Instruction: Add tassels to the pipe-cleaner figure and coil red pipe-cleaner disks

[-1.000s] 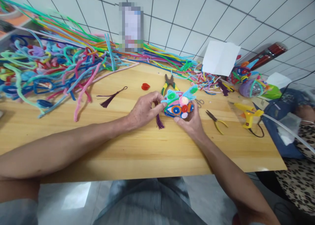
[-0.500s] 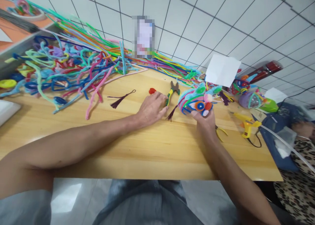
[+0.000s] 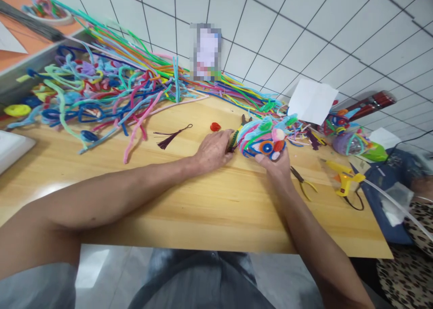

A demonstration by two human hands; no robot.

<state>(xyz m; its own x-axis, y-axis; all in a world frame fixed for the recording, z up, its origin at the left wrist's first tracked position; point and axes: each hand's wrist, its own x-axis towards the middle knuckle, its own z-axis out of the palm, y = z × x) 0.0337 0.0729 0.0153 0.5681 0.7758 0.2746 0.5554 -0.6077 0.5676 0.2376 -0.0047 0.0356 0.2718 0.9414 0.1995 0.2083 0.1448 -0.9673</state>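
A colourful pipe-cleaner animal head [image 3: 259,142], with a blue and orange eye and a white pom-pom, is held upright by my right hand [image 3: 275,162], thumb across its lower front. Just left of it, my left hand [image 3: 214,151] rests low over the table, its fingers closed around the dark purple tassel [image 3: 231,149] at the head's side; most of that tassel is hidden. Green-and-yellow pliers [image 3: 234,140] lie behind those fingers, partly covered by the head. Beyond my left hand sits a small red piece [image 3: 215,126]. Another purple tassel [image 3: 171,136] lies further left.
Heaped pipe cleaners [image 3: 101,97] spread from a grey bin at the left along the wall. A phone [image 3: 206,52] leans there, its picture blurred. On the right lie yellow-handled pliers [image 3: 306,185] and a yellow glue gun [image 3: 347,178]. A person in leopard print [image 3: 402,273] sits at the right edge.
My right hand has brought the animal head left, towards my left hand, and it now overlaps the green-and-yellow pliers. My left fingers have closed at the head's tassel. The view has shifted slightly.
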